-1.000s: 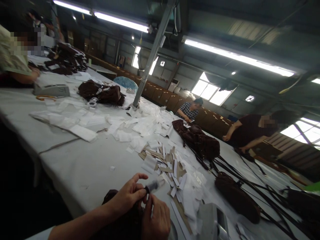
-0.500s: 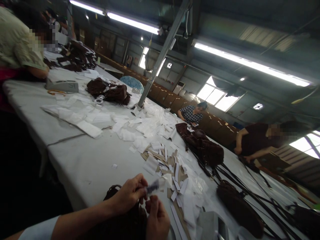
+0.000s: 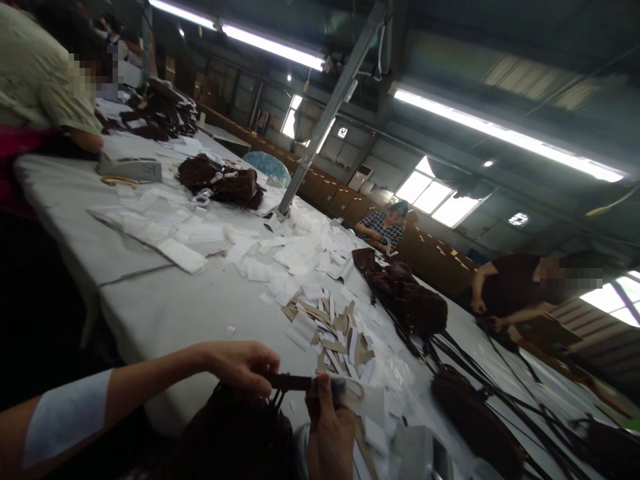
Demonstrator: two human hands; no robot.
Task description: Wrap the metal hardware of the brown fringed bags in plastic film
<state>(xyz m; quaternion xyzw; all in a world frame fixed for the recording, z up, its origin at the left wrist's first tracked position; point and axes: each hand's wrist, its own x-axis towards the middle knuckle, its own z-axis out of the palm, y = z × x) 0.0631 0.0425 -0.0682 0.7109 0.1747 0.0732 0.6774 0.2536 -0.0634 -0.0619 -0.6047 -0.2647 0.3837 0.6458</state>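
Note:
A dark brown bag (image 3: 235,433) sits at the bottom of the view, below my hands, its lower part in shadow. A dark strap (image 3: 296,382) runs level above it. My left hand (image 3: 245,368) is closed on the strap's left end. With the thumb on top, my right hand (image 3: 330,427) grips the strap's other end. A small clear plastic packet (image 3: 353,392) with a pale loop sticks out past my right thumb. What lies under the right fingers is hidden.
Cardboard and paper strips (image 3: 340,333) lie beyond my hands on the white-covered table (image 3: 165,320). A grey tape dispenser (image 3: 423,450) stands at right. Brown bags (image 3: 400,287) with long straps lie farther right. A metal post (image 3: 325,113) rises from the table. Co-workers stand around it.
My hands have moved apart, the left to the left and the right slightly rightward. The dark strap now shows stretched between them. The clear packet has shifted right with my right hand.

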